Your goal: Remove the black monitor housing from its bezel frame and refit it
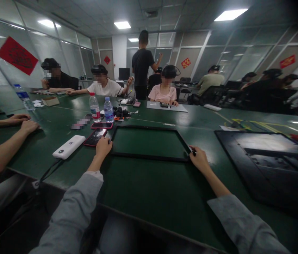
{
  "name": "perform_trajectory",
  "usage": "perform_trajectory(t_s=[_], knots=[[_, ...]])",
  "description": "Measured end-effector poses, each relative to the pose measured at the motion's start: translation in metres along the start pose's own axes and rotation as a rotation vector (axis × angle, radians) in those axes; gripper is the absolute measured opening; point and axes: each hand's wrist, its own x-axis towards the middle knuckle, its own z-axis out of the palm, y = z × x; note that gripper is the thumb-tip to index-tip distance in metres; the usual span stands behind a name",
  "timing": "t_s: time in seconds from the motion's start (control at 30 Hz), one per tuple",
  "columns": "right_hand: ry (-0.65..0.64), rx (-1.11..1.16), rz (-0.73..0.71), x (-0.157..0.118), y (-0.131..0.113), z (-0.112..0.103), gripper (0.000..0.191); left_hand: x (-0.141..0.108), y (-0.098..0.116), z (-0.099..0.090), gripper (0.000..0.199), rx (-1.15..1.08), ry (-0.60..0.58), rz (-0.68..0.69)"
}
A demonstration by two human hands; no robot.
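Observation:
A thin black rectangular frame (149, 157), like a monitor bezel, lies on or just above the green table (149, 183); the table top shows through its opening. My left hand (103, 146) grips its left side, fingers closed round the edge. At the opposite side, my right hand (199, 158) is closed on the right edge near the front corner. Just beyond my left hand is a dark phone with a red edge (95, 137). To the right rests a large black panel (244, 155), with a shiny recessed area, that looks like a monitor's back part.
A white power bank (69, 146) with a cable lies left. Two bottles, one red-capped (94, 108) and one blue-capped (109, 110), stand behind the phones. A neighbour's hands (26, 121) rest at far left. Several people sit across the table; one stands behind them.

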Motion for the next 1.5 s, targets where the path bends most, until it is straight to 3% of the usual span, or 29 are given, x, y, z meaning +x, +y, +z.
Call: perform_trajectory(t_s=[0.2, 0.37, 0.47, 0.73, 0.93, 1.5], knots=[[-0.008, -0.014, -0.022, 0.0, 0.001, 0.0, 0.047, -0.002, 0.004, -0.003, 0.031, -0.014, 0.002, -0.007], [0.032, -0.022, -0.001, -0.001, -0.005, 0.0, 0.051, -0.008, 0.011, -0.012, 0.037, -0.092, 0.161, 0.008], [0.061, 0.018, 0.006, -0.003, -0.011, -0.003, 0.056, -0.009, 0.013, -0.014, 0.038, -0.106, 0.188, 0.01], [-0.019, 0.042, 0.027, -0.001, -0.016, -0.009, 0.048, -0.004, 0.005, -0.001, 0.036, -0.104, 0.126, -0.003], [-0.054, 0.057, -0.002, 0.0, -0.016, -0.009, 0.05, -0.001, 0.002, 0.003, 0.032, -0.011, 0.013, -0.008], [-0.03, 0.11, -0.019, -0.002, -0.024, -0.017, 0.052, -0.001, 0.001, 0.002, 0.032, 0.004, -0.007, 0.0]])
